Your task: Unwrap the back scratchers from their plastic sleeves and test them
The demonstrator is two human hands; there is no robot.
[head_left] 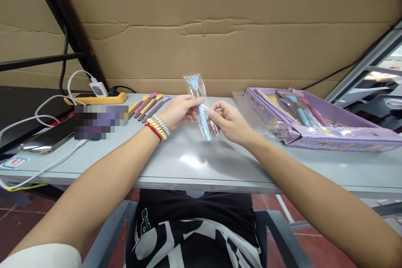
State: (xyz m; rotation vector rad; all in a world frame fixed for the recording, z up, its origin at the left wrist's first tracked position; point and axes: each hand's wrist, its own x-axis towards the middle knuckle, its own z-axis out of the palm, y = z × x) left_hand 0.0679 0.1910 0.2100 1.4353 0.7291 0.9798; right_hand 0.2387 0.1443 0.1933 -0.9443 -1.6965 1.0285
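We see a pale-blue plastic stick with a small hand-shaped head [204,125] inside a clear, glossy plastic sleeve [202,87], held up over the middle of the light-grey, smooth tabletop [191,171]. It leans slightly, its splayed head pointing away from us and its thick handle towards the near edge. Our left hand [182,111] grips the wrapped stick near the upper end of the handle, thumb on top and fingers curled beneath. Our right hand [228,121] is closed in a pinch, thumb against fingers, on the side of the sleeve just beside the handle. On the left wrist we wear cream, pale-grey and red braided bands [157,129].

To the left of that wrist, a row of yellow, pink and lilac hand-headed sticks with dark metal shafts [150,106] lies slanted on the tabletop. Farther left are a dark, flat, glossy phone [52,137] and a yellow-orange power strip [94,99] with a white block charger [99,88] at it. To our right stands an open lilac cardboard box with a printed pattern [345,137], holding blue and pink sticks in clear wrapping [304,114].
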